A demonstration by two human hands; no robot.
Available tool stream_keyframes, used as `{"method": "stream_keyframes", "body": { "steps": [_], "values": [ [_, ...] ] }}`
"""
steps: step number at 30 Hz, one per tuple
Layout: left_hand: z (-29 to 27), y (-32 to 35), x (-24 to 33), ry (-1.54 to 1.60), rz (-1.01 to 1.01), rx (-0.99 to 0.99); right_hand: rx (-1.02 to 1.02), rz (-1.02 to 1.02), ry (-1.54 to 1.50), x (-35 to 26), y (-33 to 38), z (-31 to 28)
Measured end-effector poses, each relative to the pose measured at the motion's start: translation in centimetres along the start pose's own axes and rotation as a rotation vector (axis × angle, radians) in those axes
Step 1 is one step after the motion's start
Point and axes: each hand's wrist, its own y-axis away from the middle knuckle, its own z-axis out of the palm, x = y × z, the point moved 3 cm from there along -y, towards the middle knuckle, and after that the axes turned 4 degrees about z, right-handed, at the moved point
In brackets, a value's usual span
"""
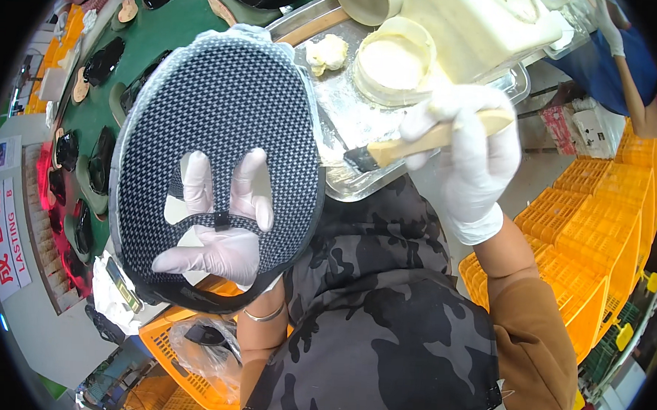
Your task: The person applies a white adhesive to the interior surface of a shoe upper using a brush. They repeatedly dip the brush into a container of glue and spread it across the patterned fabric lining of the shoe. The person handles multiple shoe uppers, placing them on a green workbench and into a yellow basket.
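My gloved left hand (222, 251) holds up a large oval piece with a black-and-white woven face (230, 96), dark edges and a pale, ragged top rim. It looks like a shoe upper, but I cannot be sure. Thumb and fingers show through and around its openings, by a thin dark strap. In my gloved right hand (480, 150) is a paintbrush (398, 151) with a wooden handle, its pale bristles pointing at the piece's right edge. Whether the bristles touch the edge, I cannot tell. Beyond the brush, a round tub (395, 60) of whitish paste stands on a metal tray (348, 187).
A pale lump (327, 54) and a cream jug (471, 27) share the tray. Black shoes (104, 61) line the green conveyor (159, 29) at left. Stacked orange crates (572, 240) stand right, another crate (165, 345) lower left. A co-worker's gloved hand (607, 30) shows top right.
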Motion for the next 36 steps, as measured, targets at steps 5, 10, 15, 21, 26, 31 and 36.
{"method": "stream_keyframes", "body": {
  "steps": [5, 10, 15, 21, 26, 31, 36],
  "values": [
    [1.6, -0.2, -0.3, -0.242, 0.214, 0.061, 0.168, -0.089, -0.069, 0.0, -2.1, 0.4],
    [3.3, -0.9, -0.4, -0.409, 0.319, 0.051, 0.140, 0.152, -0.075, 0.9, -0.2, 0.7],
    [2.9, 0.0, -0.6, -0.754, 0.274, 0.023, 0.073, 0.279, -0.122, -0.5, 0.9, 0.4],
    [4.4, -0.1, -1.0, -0.807, 0.305, -0.143, 0.058, 0.121, -0.071, -0.4, -1.7, 1.9],
    [0.6, 0.9, -1.9, -1.045, 0.256, -0.077, -0.104, 0.352, -0.085, -1.4, -0.3, 1.7],
    [-0.7, 0.4, -2.6, -0.916, 0.386, -0.058, -0.095, 0.132, -0.081, -2.3, -0.9, 2.5],
    [-3.1, 0.0, -1.5, -0.973, 0.460, 0.042, -0.227, 0.093, 0.147, -1.2, -1.7, 2.9]
  ]
}}
